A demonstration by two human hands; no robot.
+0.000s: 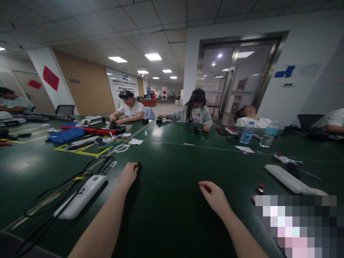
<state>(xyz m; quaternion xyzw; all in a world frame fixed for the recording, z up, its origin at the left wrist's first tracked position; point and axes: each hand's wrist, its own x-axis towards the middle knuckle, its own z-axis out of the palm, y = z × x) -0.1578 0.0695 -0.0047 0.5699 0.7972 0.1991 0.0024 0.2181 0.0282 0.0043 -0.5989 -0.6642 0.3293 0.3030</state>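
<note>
My left hand (129, 174) is closed at the fingertips around a small black piece (139, 165), low over the green table. The fingers hide most of that piece, so its kind is not clear. To the right, my right hand (214, 197) hangs over the table with its fingers curled in together, and nothing shows in them. Left of my left forearm lies a white power strip (83, 197) marked 2, with black cables (61, 184) running around it.
A blue tray (66, 135), coiled white cable (122, 148) and loose wires lie ahead left. Two water bottles (247, 132) stand ahead right. A white strip-shaped device (287, 179) and a small red-topped part (260, 189) lie at right. Several people sit around the table.
</note>
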